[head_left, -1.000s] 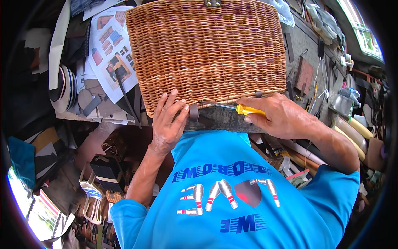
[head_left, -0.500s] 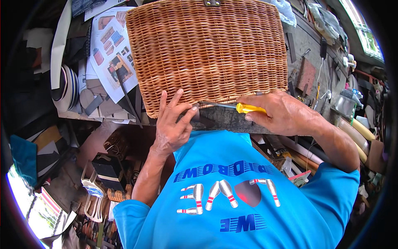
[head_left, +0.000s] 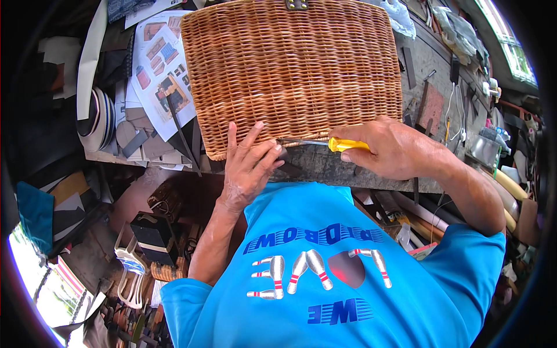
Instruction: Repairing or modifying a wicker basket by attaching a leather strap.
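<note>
A brown wicker basket (head_left: 296, 75) lies on the workbench, its near edge facing me. My right hand (head_left: 389, 151) is closed round the yellow handle of a screwdriver (head_left: 348, 145). Its metal shank points left along the basket's near edge, and the tip ends by my left fingertips. My left hand (head_left: 249, 165) is at that same edge, two fingers stretched up against the wicker. Its other fingertips bend in at a short dark strap (head_left: 283, 155), which they appear to pinch; the thumb is mostly hidden. A metal-and-leather fitting (head_left: 297, 4) sits at the basket's far side.
Printed picture sheets (head_left: 159, 75) and dark strips lie left of the basket on the bench (head_left: 377, 165). To the right are a reddish block (head_left: 429, 107), a white cable and clear plastic bags (head_left: 458, 32). Rolls of material (head_left: 510, 185) stand farther right; a black box (head_left: 154, 238) is below left.
The view has shifted slightly. My right hand and the screwdriver sit a little farther left and up, with the tip still by my left fingers. My left hand stays at the basket's edge.
</note>
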`<state>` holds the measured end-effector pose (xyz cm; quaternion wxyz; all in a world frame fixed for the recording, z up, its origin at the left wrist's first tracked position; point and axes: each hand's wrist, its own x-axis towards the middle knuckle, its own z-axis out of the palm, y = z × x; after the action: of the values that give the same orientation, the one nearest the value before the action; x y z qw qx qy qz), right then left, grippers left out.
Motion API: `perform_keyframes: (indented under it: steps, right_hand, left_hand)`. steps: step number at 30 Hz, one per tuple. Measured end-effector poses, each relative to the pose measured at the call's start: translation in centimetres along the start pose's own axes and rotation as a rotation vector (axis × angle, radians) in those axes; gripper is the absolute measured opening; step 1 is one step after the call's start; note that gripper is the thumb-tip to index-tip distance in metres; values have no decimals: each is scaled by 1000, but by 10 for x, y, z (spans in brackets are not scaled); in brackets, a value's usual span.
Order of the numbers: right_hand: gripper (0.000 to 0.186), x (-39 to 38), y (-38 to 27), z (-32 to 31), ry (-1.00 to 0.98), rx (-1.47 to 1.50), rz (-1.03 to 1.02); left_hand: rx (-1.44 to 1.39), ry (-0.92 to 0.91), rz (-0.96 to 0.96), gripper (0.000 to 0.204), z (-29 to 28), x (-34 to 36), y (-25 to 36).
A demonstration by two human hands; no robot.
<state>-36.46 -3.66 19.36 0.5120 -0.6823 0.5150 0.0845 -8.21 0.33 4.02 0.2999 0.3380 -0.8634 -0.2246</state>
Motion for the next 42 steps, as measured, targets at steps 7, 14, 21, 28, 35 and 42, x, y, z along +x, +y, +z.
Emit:
perform_keyframes:
  steps: [7,14,21,28,35,42]
  right_hand:
    - [37,-1,3,2,49,-85,-47]
    - [36,1,-1,-3,-17,-101,-5]
    - [35,2,6,-1,23,-103,-95]
    - [43,5,3,-7,-44,-134,-60]
    - [44,6,3,-9,-58,-156,-68]
    - [43,10,0,-11,-72,-195,-64]
  left_hand:
    - [21,-55,24,50,-3,-7,-6]
    - [207,-86,95,41,3,-9,-4]
    - [190,91,-106,47,9,-17,17]
    - [212,143,-149,31,19,-8,29]
    - [158,249,-120,27,26,-17,24]
    - [216,209,-162,35,27,-12,34]
